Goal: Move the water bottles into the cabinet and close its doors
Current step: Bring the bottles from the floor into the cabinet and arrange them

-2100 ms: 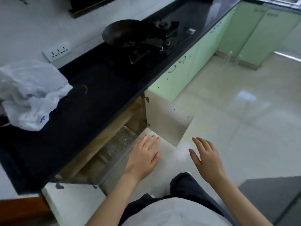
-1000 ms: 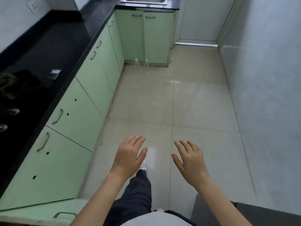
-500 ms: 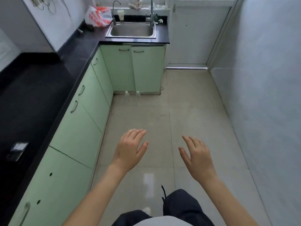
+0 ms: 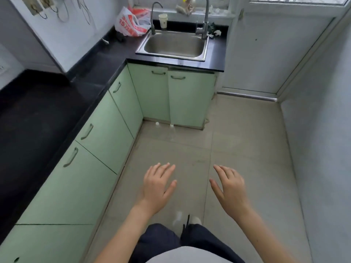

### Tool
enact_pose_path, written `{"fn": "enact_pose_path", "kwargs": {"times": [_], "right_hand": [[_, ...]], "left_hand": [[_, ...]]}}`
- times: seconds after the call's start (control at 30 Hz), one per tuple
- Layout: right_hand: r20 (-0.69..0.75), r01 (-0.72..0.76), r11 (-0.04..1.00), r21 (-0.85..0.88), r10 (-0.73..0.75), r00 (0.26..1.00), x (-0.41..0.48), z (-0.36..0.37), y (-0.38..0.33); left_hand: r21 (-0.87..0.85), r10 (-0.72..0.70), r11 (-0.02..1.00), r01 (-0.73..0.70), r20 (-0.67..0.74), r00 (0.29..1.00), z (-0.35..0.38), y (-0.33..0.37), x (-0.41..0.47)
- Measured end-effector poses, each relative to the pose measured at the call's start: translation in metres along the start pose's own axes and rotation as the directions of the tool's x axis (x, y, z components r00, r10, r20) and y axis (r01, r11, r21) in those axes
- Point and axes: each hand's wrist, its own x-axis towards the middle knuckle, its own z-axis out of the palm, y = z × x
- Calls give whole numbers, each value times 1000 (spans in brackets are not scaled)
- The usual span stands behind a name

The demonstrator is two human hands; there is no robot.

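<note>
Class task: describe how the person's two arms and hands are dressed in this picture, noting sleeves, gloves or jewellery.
Both forearms are bare, with no sleeve reaching them. The left hand and right hand wear no gloves, and no rings, watch or bracelet show. Below the arms, a pale top and dark trousers appear.

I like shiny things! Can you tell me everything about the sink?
The sink is one rectangular basin of shiny silver metal, set into the black countertop under the window. It looks empty and dry. Two curved metal taps rise behind it, a thin one at the back left corner and a thicker one at the back right. Two closed green cabinet doors sit below.
</note>
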Motion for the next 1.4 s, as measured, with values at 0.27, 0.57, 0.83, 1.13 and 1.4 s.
{"fn": "enact_pose_path", "kwargs": {"times": [0.27,0.57,0.83,1.13,1.4], "right_hand": [[-60,144,990,10,-143,988,186,-12,3],[48,52,999,1,-52,997,338,42,-12],[46,48,998,35,-50,998,476,47,-23],[76,127,984,125,-137,988,587,162,31],[162,137,984,112,-154,975,621,426,132]], "left_hand": [[53,-11,998,16,-105,994,-31,-29,156],[84,-37,996,34,35,999,-32,-138,301],[72,-49,996,49,-9,999,-65,-200,440],[-98,-290,955,281,-101,952,53,-268,501],[-157,-436,888,431,4,900,309,-425,511]]}}
